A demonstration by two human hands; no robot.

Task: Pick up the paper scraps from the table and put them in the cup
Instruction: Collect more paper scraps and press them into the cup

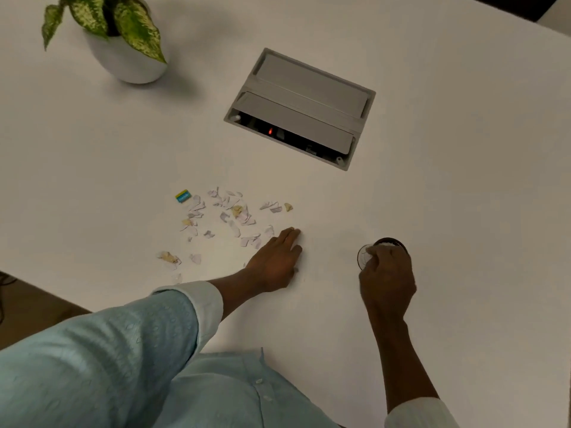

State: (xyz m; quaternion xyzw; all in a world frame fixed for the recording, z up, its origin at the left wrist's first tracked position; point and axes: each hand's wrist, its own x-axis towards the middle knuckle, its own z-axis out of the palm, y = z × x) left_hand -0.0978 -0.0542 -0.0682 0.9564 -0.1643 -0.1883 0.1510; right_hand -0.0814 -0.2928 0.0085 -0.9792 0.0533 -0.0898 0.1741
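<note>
The paper scraps (228, 216) lie scattered mid-bench, towards the near left edge, a small blue-and-yellow tag (183, 196) at their far left. The left hand (275, 261) lies flat beside them, its fingers (292, 234) straight and touching the bench (448, 186). Well to the right the right hand (386, 279) curls its fingers round the cup (387, 242). A potted plant (123, 41) stands at the far left corner, and a grey cable hatch (301, 108) is set further back.
</note>
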